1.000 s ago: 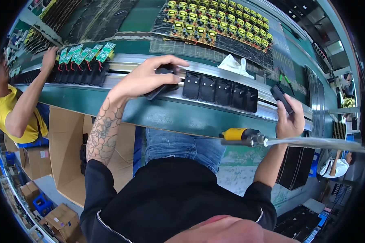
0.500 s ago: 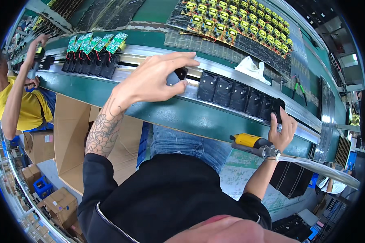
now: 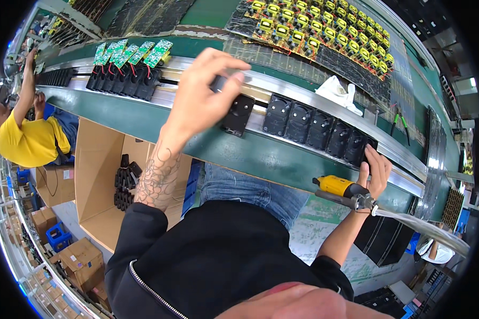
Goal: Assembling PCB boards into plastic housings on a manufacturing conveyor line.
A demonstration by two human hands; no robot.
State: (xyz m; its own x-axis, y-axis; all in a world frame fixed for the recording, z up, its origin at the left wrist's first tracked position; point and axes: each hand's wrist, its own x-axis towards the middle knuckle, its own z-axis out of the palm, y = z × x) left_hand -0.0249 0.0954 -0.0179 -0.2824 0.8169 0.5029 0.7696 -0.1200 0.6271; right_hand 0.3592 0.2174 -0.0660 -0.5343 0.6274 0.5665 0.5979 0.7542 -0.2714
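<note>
A dark grey piece [image 3: 222, 81], partly hidden by the fingers, is pinched in my left hand [image 3: 202, 95] above the metal rail [image 3: 197, 69]. Just below that thumb, a black plastic housing [image 3: 238, 114] lies askew over the rail's near edge. Farther right, several matching housings [image 3: 299, 121] stand side by side along the rail. My right hand [image 3: 377, 171] has its fingers and thumb closed round the end housing [image 3: 368, 146] of this row. A yellow power screwdriver [image 3: 336, 185] on a cable hangs across that hand and hides part of the palm.
Housings with green circuit boards [image 3: 157, 53] and red wires sit on the rail's left. Yellow-topped components [image 3: 324, 32] fill a far board. White cloth [image 3: 336, 94] and green-handled pliers [image 3: 398, 122] lie behind the rail. A carton [image 3: 96, 181] stands below; a person in yellow [image 3: 29, 139] works left.
My left hand has lifted slightly with the grey piece, uncovering the askew housing. The end housing, tilted up before, now sits against the row under my right hand. The view has shifted slightly.
</note>
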